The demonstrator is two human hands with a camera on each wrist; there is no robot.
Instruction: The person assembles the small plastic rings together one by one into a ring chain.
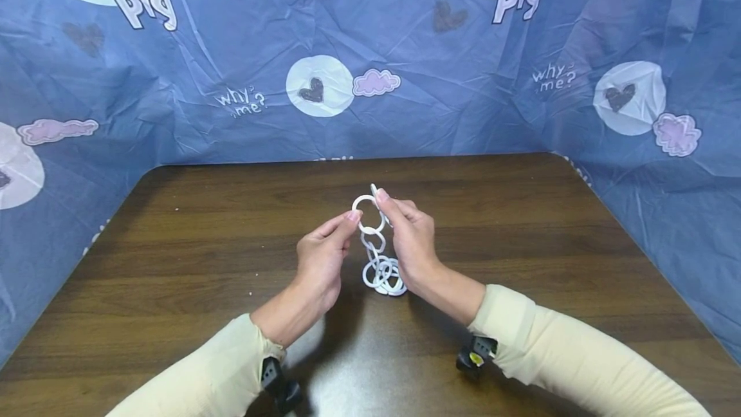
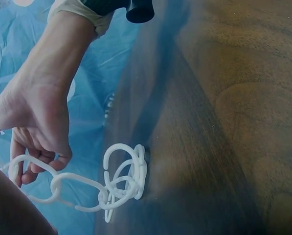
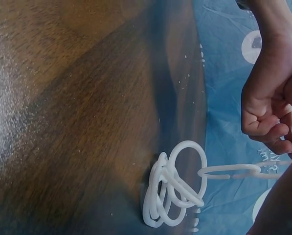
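Note:
Both hands are raised over the table around a chain of white open-gap plastic rings. My left hand [image 1: 321, 256] pinches the left edge of the top round ring [image 1: 364, 198] between thumb and fingertips. Linked to its right, a second ring [image 1: 373, 188] appears nearly edge-on, pinched by my right hand [image 1: 414, 240]. Below them more linked rings [image 1: 381, 237] hang down to a heap of rings [image 1: 367, 280] on the tabletop. The left wrist view shows a gap in one heaped ring [image 2: 117, 146]. In the right wrist view, the rings in the heap [image 3: 155, 200] overlap.
The brown wood-grain table [image 1: 191, 256] spreads out around the hands. A blue printed cloth [image 1: 417, 121] hangs behind it and along its sides. Dark wrist-worn devices [image 1: 477, 354] sit under both pale sleeves. Tiny white specks dot the tabletop at left.

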